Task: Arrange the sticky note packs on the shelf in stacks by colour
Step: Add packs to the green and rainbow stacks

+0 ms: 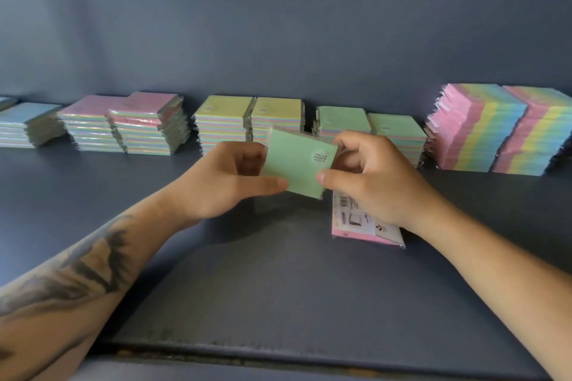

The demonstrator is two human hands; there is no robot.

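Note:
A green-topped sticky note pack (297,161) is held above the shelf (263,281) between both hands. My left hand (226,179) grips its left edge, thumb on the lower corner. My right hand (374,176) pinches its right edge with thumb and fingers. Under my right hand a pink pack (356,223) lies label side up on the shelf. Along the back stand stacks by top colour: blue (29,122), pink (130,122), yellow (247,116) and green (371,125).
At the far right two tall stacks (501,130) stand with their pink, yellow, green and blue edges facing me. The grey back wall (278,25) rises behind the stacks. The shelf's front edge (278,349) runs just below my forearms.

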